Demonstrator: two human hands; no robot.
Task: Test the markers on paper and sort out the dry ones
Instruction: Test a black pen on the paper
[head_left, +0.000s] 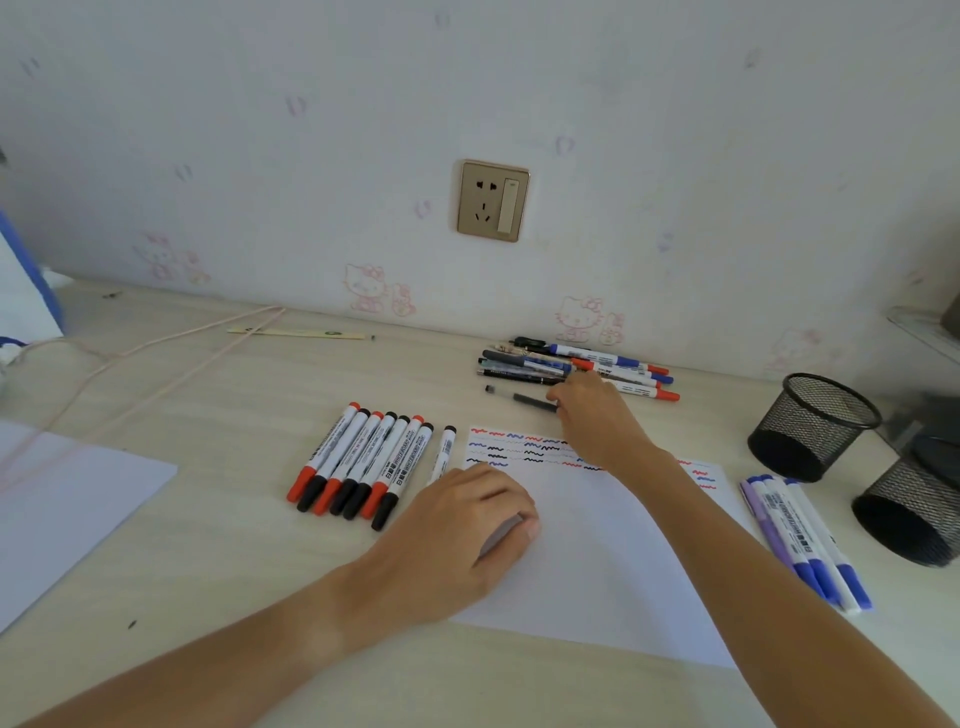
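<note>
A white test paper (602, 561) with rows of red, blue and black squiggles along its far edge lies on the desk. My left hand (467, 525) rests flat on its near-left corner, holding nothing. My right hand (597, 415) reaches past the paper's far edge, fingers closing on a dark pen (524, 397). Behind it lies a pile of pens and markers (576, 366). Left of the paper sits a row of red- and black-capped markers (358, 462), with one black-capped marker (443, 453) apart. Several blue markers (805, 540) lie right of the paper.
Two black mesh pen cups, one upright (810, 426) and one tipped over (914, 514), stand at the right. Another white sheet (67, 509) lies at the left. A pink cable (156, 358) and a thin stick (296, 332) lie near the wall with its socket (492, 200).
</note>
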